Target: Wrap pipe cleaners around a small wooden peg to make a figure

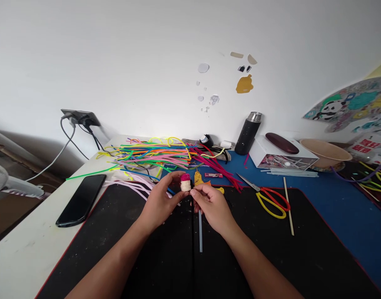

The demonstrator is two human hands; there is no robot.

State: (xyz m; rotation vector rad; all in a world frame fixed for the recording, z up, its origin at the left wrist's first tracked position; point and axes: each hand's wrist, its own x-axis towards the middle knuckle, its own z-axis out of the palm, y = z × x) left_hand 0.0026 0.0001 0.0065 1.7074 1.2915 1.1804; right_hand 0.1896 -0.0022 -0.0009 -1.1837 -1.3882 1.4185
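Observation:
A small stacked coil of fuzzy pipe cleaner [185, 185], magenta at the top and cream below, is held upright over the black mat. My left hand [162, 197] closes on it from the left, with the thumb low and the fingers behind. My right hand [212, 203] pinches at the coil's lower right edge; the exact spot under its fingertips is hidden. Behind my hands lies a yellow tool [199, 177], partly covered. A translucent glue stick [200, 234] extends from under my right hand over the mat.
Colourful pipe cleaners [159, 153] lie heaped at the back. On the right are scissors [269, 201], a wooden stick [289, 207], a white box [283, 155] and a bowl [325, 151]. A black flask [248, 135] stands by the wall; a phone [81, 201] lies left.

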